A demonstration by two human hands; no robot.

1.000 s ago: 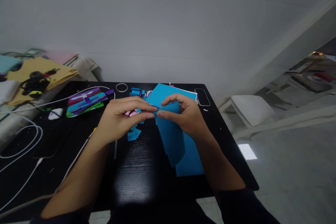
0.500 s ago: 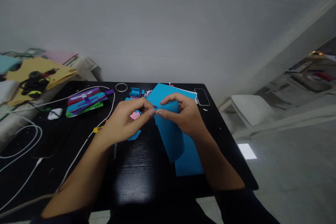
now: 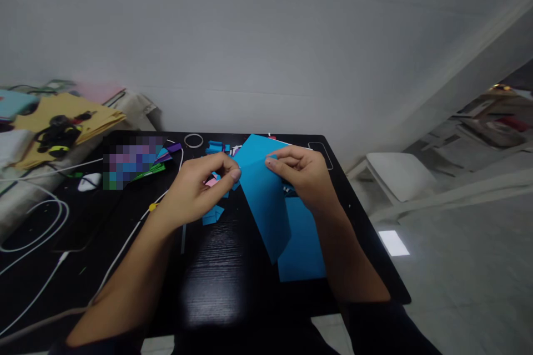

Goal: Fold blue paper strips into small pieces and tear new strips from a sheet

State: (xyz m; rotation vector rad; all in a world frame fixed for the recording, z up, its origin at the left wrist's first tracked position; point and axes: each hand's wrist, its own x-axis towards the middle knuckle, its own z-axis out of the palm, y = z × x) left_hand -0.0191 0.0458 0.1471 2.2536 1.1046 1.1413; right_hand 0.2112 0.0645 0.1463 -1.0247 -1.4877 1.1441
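A sheet of blue paper [image 3: 264, 205] hangs between my hands, its lower end curving over the table. My left hand [image 3: 208, 183] is closed in a pinch at the sheet's upper left corner. On the upper right edge, my right hand [image 3: 302, 175] grips the paper between thumb and fingers. Another blue sheet [image 3: 302, 244] lies flat on the table under my right wrist. More blue paper [image 3: 254, 144] lies behind the held sheet, partly covered by it. Small blue paper pieces [image 3: 213, 215] and a pink piece [image 3: 211, 182] are beside my left hand.
On the black table [image 3: 220, 277] are a roll of tape [image 3: 194, 141], folded blue pieces [image 3: 215, 147], a white earbud case [image 3: 89, 182], a phone [image 3: 83, 227] and white cables [image 3: 120, 260]. Yellow envelopes [image 3: 94, 116] lie at the left; a white stool [image 3: 391, 175] stands right.
My right hand has moved right along the sheet's upper edge, away from my left hand. My left hand has shifted slightly left. The held sheet is now spread flatter.
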